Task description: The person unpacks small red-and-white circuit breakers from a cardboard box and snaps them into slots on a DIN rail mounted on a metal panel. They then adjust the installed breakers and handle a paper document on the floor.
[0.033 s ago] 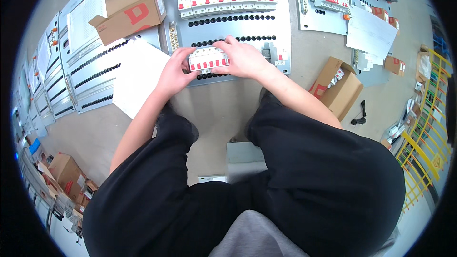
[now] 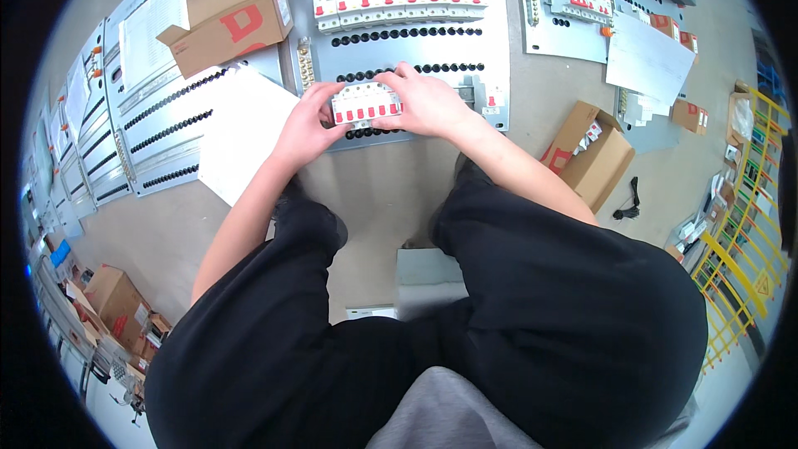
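Both hands grip a row of white circuit breakers (image 2: 366, 103) with red levers, one hand at each end. My left hand (image 2: 305, 126) has its thumb and fingers closed on the left end, and my right hand (image 2: 428, 102) clasps the right end. The row is over the lower part of a grey metal mounting plate (image 2: 490, 58), near a line of black round holes; whether it touches a rail beneath is hidden. Farther up on that plate sits a longer breaker row (image 2: 401, 3) with red levers. A short rail piece (image 2: 470, 93) shows just right of my right hand.
An open cardboard box (image 2: 226, 21) and white paper (image 2: 245, 129) lie on plates at left. Another open box (image 2: 587, 152) with parts inside stands on the floor at right. Beyond it are a smaller plate with breakers (image 2: 573, 0), black cable (image 2: 628, 201) and yellow racking (image 2: 748, 199).
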`<state>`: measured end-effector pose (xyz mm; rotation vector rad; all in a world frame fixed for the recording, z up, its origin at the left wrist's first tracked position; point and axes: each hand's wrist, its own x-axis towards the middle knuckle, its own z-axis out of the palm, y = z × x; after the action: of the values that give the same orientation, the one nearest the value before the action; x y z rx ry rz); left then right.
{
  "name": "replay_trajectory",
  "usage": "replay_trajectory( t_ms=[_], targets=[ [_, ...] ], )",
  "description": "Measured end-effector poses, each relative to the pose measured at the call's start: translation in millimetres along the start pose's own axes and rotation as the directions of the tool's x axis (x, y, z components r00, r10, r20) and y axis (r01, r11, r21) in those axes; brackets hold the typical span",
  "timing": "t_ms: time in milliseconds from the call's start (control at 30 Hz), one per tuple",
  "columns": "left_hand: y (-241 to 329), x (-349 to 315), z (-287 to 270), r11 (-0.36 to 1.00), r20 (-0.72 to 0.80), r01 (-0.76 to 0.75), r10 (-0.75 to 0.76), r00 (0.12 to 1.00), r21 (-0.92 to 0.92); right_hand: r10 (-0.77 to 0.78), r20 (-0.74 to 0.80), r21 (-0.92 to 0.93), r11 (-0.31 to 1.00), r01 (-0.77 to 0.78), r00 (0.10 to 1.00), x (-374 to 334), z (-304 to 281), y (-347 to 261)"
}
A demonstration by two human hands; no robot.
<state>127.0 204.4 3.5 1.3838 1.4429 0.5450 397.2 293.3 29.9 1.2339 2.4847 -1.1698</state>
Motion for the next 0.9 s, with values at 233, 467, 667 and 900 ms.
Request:
replay_trajectory(
  t_ms=[233, 467, 667, 900],
  targets=[
    [9, 2, -5, 0.999, 0.021, -0.028, 0.027, 0.999, 0.046, 0.082, -0.001, 0.149, 0.986, -0.081, 0.997, -1, -1, 3],
    [10, 3, -8, 0.997, 0.042, -0.049, 0.046, 0.998, 0.056, 0.104, -0.036, 0.390, 0.917, -0.082, 0.994, 6, 10, 24],
    [11, 0, -1, 0.999, 0.041, -0.004, 0.002, 0.999, 0.045, 0.340, 0.026, 0.708, 0.657, -0.257, 0.940, -3, 1, 30],
    [-2, -20, 29, 0.987, -0.139, 0.158, -0.155, 0.978, 0.011, 0.109, -0.367, 0.183, 0.982, -0.043, 0.924, -39, 44, 63]
  ],
)
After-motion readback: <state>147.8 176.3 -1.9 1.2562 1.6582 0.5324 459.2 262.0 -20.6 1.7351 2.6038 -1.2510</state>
